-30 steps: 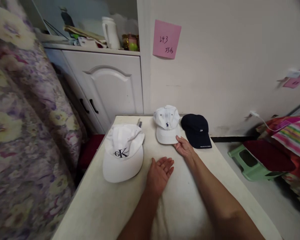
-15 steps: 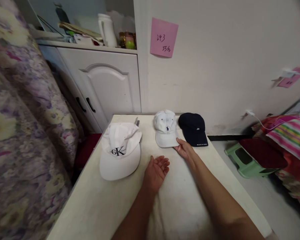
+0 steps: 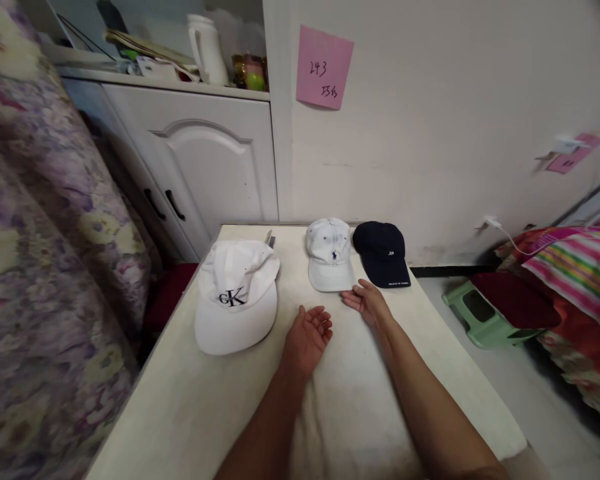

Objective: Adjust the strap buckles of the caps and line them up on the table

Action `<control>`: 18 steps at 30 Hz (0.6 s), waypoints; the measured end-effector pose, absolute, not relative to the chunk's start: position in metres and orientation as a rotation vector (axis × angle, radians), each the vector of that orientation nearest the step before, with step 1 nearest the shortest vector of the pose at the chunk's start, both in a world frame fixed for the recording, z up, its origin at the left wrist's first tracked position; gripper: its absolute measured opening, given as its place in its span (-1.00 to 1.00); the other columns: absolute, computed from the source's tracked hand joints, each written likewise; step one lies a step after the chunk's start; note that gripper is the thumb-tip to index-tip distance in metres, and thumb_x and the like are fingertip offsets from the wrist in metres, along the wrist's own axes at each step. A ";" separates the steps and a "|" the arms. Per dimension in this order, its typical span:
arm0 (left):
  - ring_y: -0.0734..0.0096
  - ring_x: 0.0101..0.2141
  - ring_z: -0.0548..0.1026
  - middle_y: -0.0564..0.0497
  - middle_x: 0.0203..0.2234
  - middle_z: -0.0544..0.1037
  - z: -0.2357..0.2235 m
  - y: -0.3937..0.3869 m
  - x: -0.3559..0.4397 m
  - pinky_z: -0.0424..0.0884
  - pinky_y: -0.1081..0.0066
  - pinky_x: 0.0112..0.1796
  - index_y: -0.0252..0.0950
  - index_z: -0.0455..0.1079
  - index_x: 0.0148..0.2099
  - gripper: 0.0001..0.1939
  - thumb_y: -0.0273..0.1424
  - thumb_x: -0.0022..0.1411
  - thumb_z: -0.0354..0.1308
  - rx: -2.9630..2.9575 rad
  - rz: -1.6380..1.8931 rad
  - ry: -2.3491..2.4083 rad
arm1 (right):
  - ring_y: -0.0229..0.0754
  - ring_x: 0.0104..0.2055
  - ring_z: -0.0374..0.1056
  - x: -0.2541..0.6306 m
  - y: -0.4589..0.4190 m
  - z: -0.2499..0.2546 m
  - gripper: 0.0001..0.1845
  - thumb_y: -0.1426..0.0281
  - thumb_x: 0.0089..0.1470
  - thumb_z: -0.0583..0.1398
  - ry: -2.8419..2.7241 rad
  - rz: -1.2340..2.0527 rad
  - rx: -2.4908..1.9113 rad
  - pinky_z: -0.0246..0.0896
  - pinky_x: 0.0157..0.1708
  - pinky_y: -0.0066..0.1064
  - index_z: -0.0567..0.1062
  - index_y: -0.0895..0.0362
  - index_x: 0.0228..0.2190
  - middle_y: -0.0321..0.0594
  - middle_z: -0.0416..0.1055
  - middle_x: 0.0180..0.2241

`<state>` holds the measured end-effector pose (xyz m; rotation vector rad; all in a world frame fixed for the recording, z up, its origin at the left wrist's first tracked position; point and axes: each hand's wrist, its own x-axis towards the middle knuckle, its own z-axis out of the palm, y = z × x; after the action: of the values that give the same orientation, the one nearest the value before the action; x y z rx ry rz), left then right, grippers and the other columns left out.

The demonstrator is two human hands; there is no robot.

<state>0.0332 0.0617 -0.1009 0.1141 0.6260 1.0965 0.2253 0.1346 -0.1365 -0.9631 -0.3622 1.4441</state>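
Three baseball caps lie on the pale table [image 3: 180, 413]. At the left is a white cap [image 3: 237, 293] with black letters on its front. A light grey-white cap [image 3: 330, 253] with a small dark emblem sits at the back, and a navy cap [image 3: 381, 253] with small white lettering is close on its right. My right hand [image 3: 367, 303] is by the brim edge of the light cap, fingers extended and holding nothing. My left hand [image 3: 309, 337] hovers palm up over the middle of the table, fingers loosely apart, between the white cap and my right hand.
Behind the table stand a wall with a pink note [image 3: 324, 67] and a white cabinet [image 3: 210, 147]. A floral curtain [image 3: 45, 267] hangs at the left. To the right are a green stool [image 3: 473, 307] and a bed with striped cloth [image 3: 575, 267].
My right hand has let go of the light cap's brim and drawn slightly back from it. The light cap rests beside the navy one. My left hand stays about where it was.
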 end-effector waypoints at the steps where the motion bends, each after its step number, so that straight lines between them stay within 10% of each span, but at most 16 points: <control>1: 0.39 -0.51 0.54 -0.09 -0.48 0.57 -0.100 0.062 0.033 0.43 0.43 -0.46 -0.41 0.46 -0.26 -0.56 -0.23 0.47 -0.11 0.121 1.096 0.627 | -0.05 -0.42 0.61 0.225 0.131 -0.136 -0.45 0.68 0.06 0.20 -0.361 1.432 -0.957 0.61 -0.44 -0.28 0.21 0.11 0.04 -0.30 0.53 -0.49; 18: 0.42 -0.47 0.56 -0.12 -0.37 0.62 -0.102 0.063 0.032 0.46 0.45 -0.42 -0.40 0.47 -0.24 -0.64 -0.30 0.46 -0.06 0.174 1.077 0.653 | -0.24 -0.37 0.55 0.217 0.108 -0.130 -0.73 0.69 -0.05 0.25 -0.317 1.333 -0.864 0.57 -0.23 -0.43 0.53 0.16 -0.29 -0.24 0.57 -0.46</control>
<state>0.0318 0.0627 -0.1019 0.1742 0.6532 1.0766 0.2169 0.1075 -0.1302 -0.8639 -0.3172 1.3335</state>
